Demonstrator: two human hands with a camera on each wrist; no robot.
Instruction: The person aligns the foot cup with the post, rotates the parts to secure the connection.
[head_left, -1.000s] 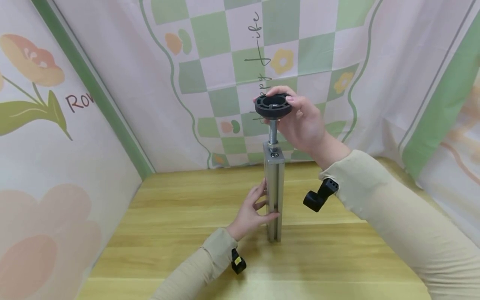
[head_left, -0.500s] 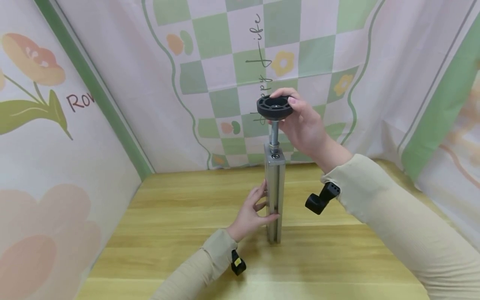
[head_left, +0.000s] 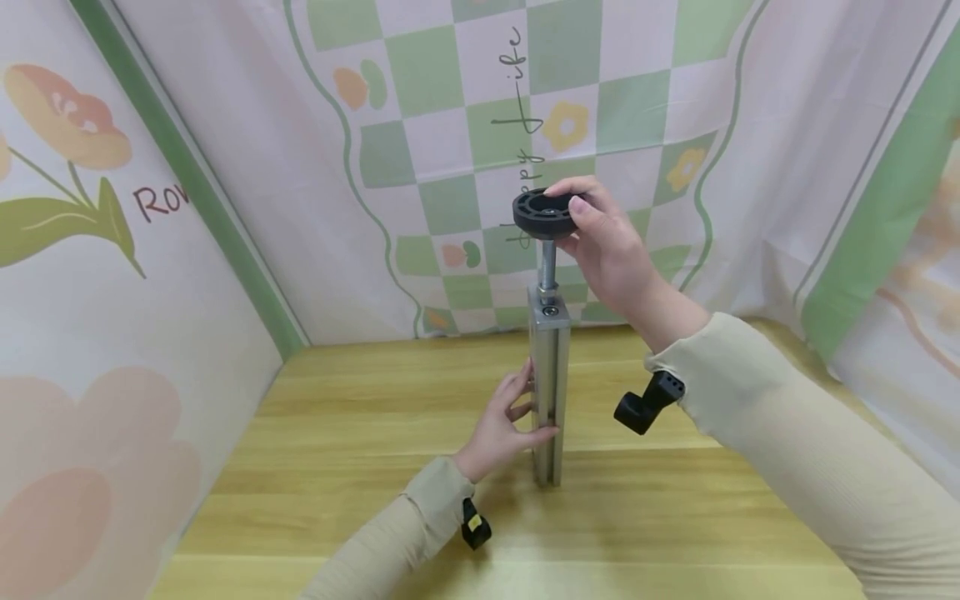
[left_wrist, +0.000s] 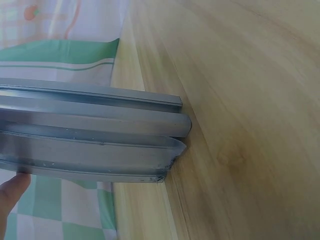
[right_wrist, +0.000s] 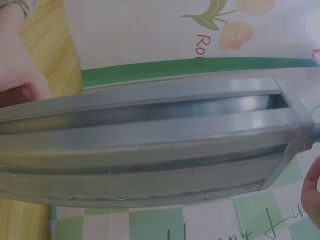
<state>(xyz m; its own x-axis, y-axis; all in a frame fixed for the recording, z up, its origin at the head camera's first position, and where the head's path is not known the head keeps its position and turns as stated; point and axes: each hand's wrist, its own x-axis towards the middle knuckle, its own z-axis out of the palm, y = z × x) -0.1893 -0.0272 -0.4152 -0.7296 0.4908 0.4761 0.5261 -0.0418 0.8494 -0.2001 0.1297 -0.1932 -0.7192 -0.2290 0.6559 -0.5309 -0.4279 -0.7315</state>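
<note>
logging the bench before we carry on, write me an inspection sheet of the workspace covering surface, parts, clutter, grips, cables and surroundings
Surface: table, wood-grained top
Parts: grooved metal bar, upright; bolt rising from its top; black disc on the bolt's upper end
Clutter: nothing seen
Left grip: bare hand, holding the bar's lower half
Right grip: bare hand, holding the disc's rim
Cables: nothing seen
Surroundings: printed fabric behind the table and on both sides
</note>
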